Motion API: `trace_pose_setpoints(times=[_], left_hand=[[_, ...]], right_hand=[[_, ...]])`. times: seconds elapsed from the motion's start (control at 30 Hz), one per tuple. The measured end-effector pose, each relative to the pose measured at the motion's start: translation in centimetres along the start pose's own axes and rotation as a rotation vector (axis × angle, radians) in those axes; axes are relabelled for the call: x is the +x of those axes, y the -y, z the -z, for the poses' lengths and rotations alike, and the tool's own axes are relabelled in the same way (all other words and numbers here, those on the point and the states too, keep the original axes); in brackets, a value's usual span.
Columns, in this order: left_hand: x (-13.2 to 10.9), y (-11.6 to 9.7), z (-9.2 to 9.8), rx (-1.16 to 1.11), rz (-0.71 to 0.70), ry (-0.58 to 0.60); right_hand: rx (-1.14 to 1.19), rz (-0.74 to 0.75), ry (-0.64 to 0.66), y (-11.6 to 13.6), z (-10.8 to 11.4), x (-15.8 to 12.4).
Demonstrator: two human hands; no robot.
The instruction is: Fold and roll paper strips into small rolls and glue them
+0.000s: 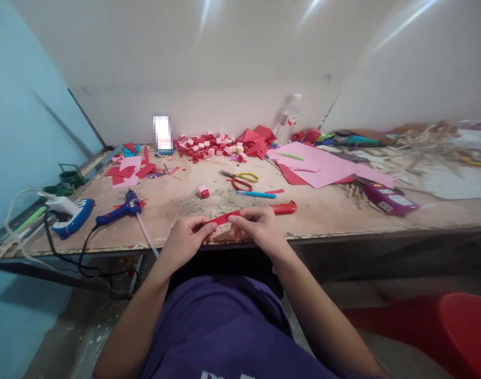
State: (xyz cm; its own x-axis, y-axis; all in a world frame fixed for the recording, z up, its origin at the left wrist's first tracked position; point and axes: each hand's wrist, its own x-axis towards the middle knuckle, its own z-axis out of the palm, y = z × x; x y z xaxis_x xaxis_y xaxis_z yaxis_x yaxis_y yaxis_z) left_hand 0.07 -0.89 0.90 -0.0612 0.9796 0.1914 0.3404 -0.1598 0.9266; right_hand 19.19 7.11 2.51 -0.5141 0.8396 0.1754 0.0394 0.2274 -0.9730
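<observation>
Both hands meet at the near edge of the wooden table (335, 218), pinching a narrow red paper strip (223, 218) between them. My left hand (187, 237) grips the strip's left end with thumb and fingers closed. My right hand (256, 226) holds the right part, fingers curled over it. A red-handled cutter (283, 208) lies just behind my right hand. A small pink and red cube (203, 191) sits alone a little farther back.
A blue glue gun (119, 210) with its cord lies left. Scissors (240, 179) and a blue pen (256, 194) lie mid-table. A pile of small red and pink cubes (208, 146), pink sheets (323, 164), a bottle (286, 120), wooden sticks (414, 145) and a purple packet (388, 199) lie beyond. A red chair (461, 326) stands right.
</observation>
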Motion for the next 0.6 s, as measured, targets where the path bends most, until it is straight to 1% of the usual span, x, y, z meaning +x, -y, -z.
trace_pose_setpoints(times=[0.1,0.27,0.37,0.47,0.53,0.6], left_hand=[[0.0,0.2,0.1,0.015,-0.007,0.011],[0.0,0.4,0.1,-0.006,0.021,-0.011],[0.0,0.5,0.0,-0.010,0.005,-0.014],[0.0,0.8,0.0,-0.060,-0.006,-0.043],[0.0,1.0,-0.1,-0.115,-0.003,-0.071],[-0.1,1.2,0.0,-0.152,-0.011,-0.107]], right_hand=[[0.005,-0.002,-0.025,0.0,0.0,0.1],[-0.006,-0.013,-0.050,-0.1,0.1,0.1],[-0.022,-0.006,-0.057,-0.3,0.2,0.2],[0.007,0.005,-0.073,-0.6,0.4,0.3],[0.033,0.010,-0.024,-0.7,0.7,0.3],[0.009,0.049,0.107,-0.4,0.9,0.2]])
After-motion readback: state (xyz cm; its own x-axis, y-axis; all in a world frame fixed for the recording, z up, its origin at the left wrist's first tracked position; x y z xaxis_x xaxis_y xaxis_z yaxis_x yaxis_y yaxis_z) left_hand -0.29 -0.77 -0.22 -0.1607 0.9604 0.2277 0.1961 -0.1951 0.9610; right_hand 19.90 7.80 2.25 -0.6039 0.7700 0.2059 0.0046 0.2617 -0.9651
